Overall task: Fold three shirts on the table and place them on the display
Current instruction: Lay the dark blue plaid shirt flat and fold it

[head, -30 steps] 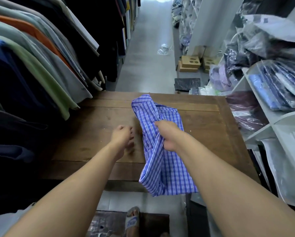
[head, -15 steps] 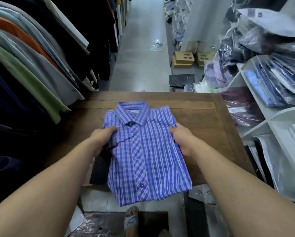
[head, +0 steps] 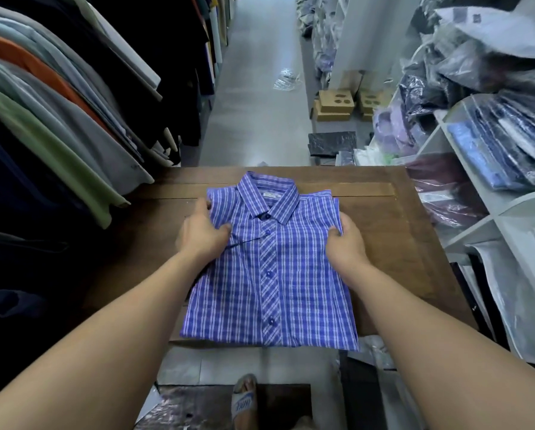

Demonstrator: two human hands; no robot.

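Blue-and-white checked cotton: one shirt (head: 272, 274) lies folded on the wooden desk (head: 399, 237), button front up. It sits about mid-desk, collar toward the desk's far edge and hem at the near edge, the hem's right corner hanging just past it. Sleeves are tucked out of sight; four dark blue buttons show down the placket.

Left grip (head: 202, 237): a bare hand clasping the shirt's left shoulder, thumb on top of the cloth, fingers wrapped round the folded edge. The cloth puckers a little under the thumb.

Right grip (head: 346, 246): a bare hand grasping the shirt's right edge a little below the shoulder, fingers curled over the fold. Both forearms reach in from the desk's near side.

Left of the desk: a rail of hanging garments (head: 58, 119) in grey, green, orange and dark tones, the lowest hems overhanging the desk's left edge.

Right of the desk: white shelves (head: 508, 209) stacked with clothes in clear plastic bags (head: 492, 144).

Beyond the desk's far edge: a grey floor (head: 253, 103) aisle with cardboard boxes (head: 336, 103) on its right side.

Below the desk's near edge: a foot in a sandal (head: 244, 398).
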